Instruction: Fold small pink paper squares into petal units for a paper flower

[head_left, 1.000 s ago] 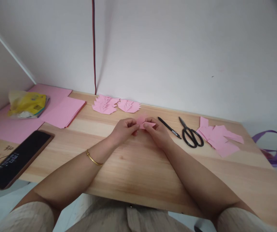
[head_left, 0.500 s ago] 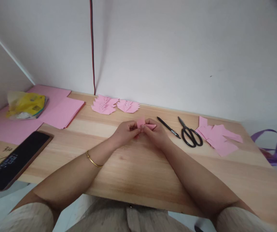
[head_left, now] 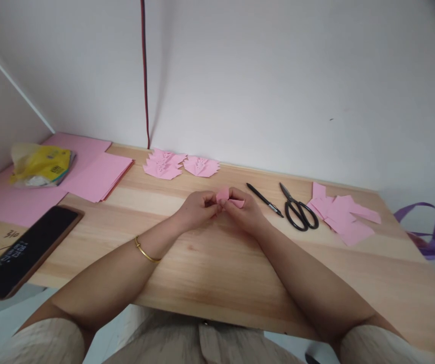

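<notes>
Head view. The forearms are angled inward from the near corners, and the hands are brought together above the middle of the wooden table [head_left: 210,268]. The left hand [head_left: 194,210] is curled, its thumb and forefinger closed on the left end of a small folded paper [head_left: 223,193]. By the right hand [head_left: 246,211] the same paper is pinched between thumb and bent fingers; one pink flap is raised between the hands, another is pointed right. A bracelet [head_left: 146,252] is worn on the left wrist. To the right are laid a pen [head_left: 264,199], then scissors [head_left: 294,201], then paper scraps [head_left: 341,211].

Most of the folded paper is covered by fingers; its full shape cannot be made out, nor whether the table is touched by it. The upper arms are cut off at the near edge. Digits on the phone [head_left: 35,245], at left, are blurred.
</notes>
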